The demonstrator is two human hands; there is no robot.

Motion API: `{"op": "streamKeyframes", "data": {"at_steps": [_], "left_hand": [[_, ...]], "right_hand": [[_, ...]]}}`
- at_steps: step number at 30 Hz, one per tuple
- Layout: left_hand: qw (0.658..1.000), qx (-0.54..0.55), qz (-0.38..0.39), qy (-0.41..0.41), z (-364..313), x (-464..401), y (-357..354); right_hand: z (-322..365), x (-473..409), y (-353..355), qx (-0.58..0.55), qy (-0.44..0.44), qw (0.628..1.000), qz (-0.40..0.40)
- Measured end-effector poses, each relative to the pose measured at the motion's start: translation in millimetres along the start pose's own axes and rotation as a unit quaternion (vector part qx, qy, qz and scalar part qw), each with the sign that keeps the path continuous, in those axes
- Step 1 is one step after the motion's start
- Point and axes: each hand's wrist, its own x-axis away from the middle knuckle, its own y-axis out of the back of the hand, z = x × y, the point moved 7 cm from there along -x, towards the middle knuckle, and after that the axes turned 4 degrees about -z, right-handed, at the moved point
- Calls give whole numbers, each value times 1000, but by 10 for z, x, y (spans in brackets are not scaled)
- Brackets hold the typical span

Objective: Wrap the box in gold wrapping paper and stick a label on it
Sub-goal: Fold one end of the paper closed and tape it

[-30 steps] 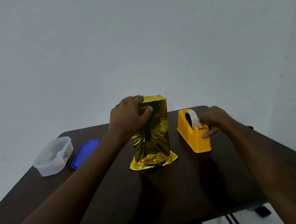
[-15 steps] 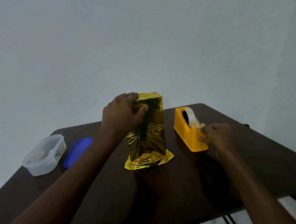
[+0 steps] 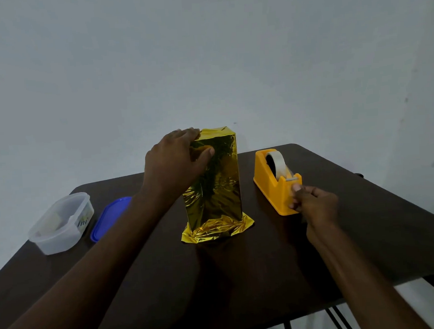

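Note:
The box (image 3: 214, 179) stands upright mid-table, wrapped in gold wrapping paper whose loose end (image 3: 217, 229) spreads crumpled on the table at its foot. My left hand (image 3: 175, 161) grips the box's upper left corner, fingers over the top and thumb on the front face. To the right sits an orange tape dispenser (image 3: 270, 184) with a roll of clear tape (image 3: 278, 162). My right hand (image 3: 312, 201) is at the dispenser's near end, just below the cutter, fingers curled and thumb pinching the tape end. No label is visible.
A dark brown table (image 3: 242, 269) carries everything. At the left stand a clear plastic tub (image 3: 62, 222) and its blue lid (image 3: 110, 216) flat beside it. A pale wall rises behind. Table legs show at the lower right.
My right hand came off the top of the tape roll and moved down toward me, in front of the cutter. My left hand stays on the box.

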Motion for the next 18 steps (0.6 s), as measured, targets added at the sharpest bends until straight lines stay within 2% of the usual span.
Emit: {"op": "streamKeyframes", "data": {"at_steps": [2, 4, 9, 12, 14, 18], "left_hand": [[1000, 1, 3, -1, -4, 3, 1], [1000, 0, 3, 0, -9, 4, 6], [1000, 4, 3, 0, -15, 16, -1], [1000, -3, 8, 0, -30, 22, -8], [1000, -8, 7, 4, -32, 29, 12], [1000, -7, 16, -1, -79, 45, 29]], "right_hand": [[-85, 29, -29, -39, -43, 998, -7], [-187, 87, -40, -27, -67, 997, -15], [-146, 250, -39, -27, -44, 999, 10], [252, 257, -85, -9, 38, 998, 56], [625, 322, -227, -10, 106, 986, 125], [1514, 593, -598, -14, 247, 931, 267]]}}
